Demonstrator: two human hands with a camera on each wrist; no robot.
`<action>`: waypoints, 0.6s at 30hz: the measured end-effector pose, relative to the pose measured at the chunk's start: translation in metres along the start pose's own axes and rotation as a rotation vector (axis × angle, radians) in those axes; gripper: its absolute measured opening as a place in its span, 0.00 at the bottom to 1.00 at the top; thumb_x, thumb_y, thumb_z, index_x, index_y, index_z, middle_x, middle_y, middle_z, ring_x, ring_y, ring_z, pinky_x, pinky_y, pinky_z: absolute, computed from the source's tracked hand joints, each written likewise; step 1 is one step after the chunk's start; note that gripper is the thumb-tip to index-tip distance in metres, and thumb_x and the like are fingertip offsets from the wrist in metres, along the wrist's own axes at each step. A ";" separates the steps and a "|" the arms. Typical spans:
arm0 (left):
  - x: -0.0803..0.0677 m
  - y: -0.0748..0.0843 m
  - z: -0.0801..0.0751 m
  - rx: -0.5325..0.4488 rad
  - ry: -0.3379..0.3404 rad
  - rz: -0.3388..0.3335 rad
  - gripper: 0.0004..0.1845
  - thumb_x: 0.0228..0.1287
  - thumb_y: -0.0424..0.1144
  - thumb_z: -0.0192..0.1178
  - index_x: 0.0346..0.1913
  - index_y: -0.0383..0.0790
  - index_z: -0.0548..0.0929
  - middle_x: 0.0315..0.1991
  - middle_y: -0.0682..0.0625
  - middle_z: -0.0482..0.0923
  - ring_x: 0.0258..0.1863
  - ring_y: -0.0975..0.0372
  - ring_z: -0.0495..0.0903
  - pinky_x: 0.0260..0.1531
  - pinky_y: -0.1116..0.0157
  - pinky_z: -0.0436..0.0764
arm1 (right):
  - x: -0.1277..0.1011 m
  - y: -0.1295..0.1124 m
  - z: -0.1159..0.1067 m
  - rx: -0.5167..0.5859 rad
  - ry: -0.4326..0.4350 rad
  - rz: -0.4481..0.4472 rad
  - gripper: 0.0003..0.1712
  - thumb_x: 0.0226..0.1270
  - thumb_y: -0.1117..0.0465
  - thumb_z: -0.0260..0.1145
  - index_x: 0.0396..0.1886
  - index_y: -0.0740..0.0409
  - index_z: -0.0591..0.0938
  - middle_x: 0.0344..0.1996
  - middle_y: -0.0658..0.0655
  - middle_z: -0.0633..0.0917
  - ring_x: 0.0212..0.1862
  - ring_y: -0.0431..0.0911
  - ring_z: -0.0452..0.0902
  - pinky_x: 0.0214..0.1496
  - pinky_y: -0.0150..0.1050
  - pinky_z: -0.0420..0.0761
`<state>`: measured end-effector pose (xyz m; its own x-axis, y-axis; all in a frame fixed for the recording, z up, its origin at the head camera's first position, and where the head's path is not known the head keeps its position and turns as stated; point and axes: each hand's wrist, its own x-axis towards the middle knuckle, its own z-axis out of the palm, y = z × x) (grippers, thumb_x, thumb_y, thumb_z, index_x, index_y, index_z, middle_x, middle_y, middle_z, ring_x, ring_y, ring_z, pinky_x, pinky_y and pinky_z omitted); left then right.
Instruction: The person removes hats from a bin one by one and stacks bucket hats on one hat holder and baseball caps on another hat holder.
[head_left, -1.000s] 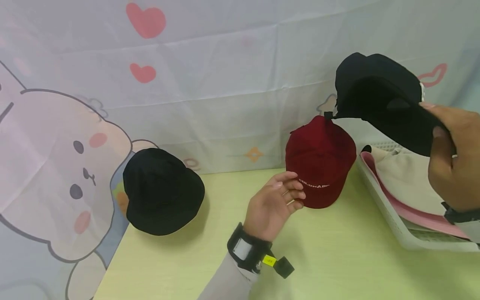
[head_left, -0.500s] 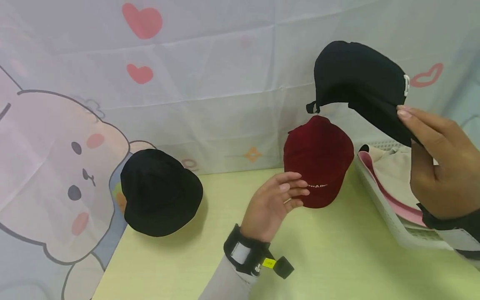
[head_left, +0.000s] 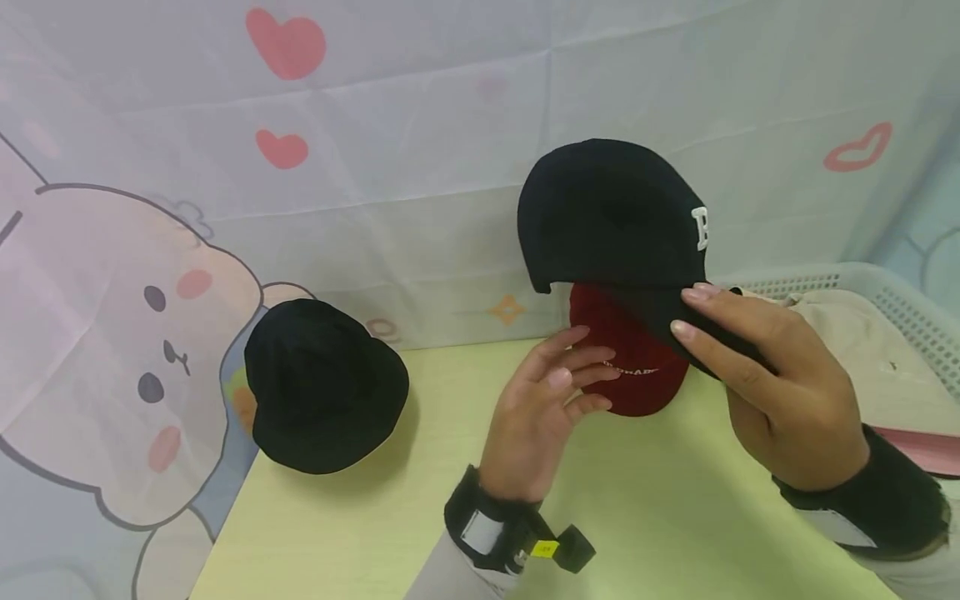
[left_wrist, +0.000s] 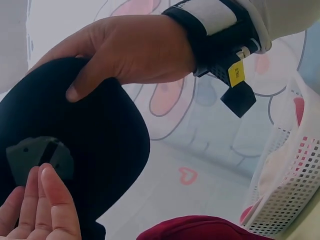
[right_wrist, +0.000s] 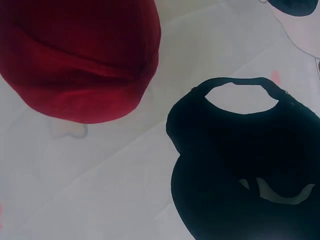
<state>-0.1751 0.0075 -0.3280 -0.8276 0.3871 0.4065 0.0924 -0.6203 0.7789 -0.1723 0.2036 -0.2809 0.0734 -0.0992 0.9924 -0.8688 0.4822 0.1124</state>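
A black cap (head_left: 611,217) is held in the air, over a yellow-green table (head_left: 675,517) and in front of a printed cloth (head_left: 450,125). Its brim is pinched between the fingers and thumb of the right hand (head_left: 795,383); its crown is left unsupported, and a white letter B (head_left: 701,227) is shown at its front. Below and behind it, partly hidden, a red cap (head_left: 633,346) is seen with its crown up and its brim toward the viewer. The left hand (head_left: 543,400) is raised in front of the red cap, fingers spread and slightly bent, with nothing held; whether the red cap is touched cannot be made out.

Because only the brim is gripped, the crown could be swung down or twisted if the pinch is loosened. If the black cap is lowered here, the red cap could be knocked or pushed askew, since the two are overlapped in the head view. The back strap (right_wrist: 240,82) is looped around an opening and could be snagged by the left fingers. At far left, a black bucket hat (head_left: 322,387) is placed well clear of such a bump.
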 end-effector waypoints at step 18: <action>-0.005 -0.001 0.005 -0.012 0.046 0.081 0.37 0.65 0.50 0.65 0.70 0.40 0.62 0.60 0.53 0.73 0.55 0.66 0.77 0.58 0.65 0.79 | -0.032 -0.018 0.029 0.055 -0.137 -0.048 0.15 0.75 0.70 0.55 0.47 0.62 0.88 0.44 0.70 0.88 0.53 0.59 0.84 0.71 0.38 0.74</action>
<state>-0.1677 0.0097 -0.3284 -0.8425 0.3037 0.4449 0.1532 -0.6567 0.7385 -0.1729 0.1732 -0.3165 0.0513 -0.2404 0.9693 -0.8915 0.4264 0.1529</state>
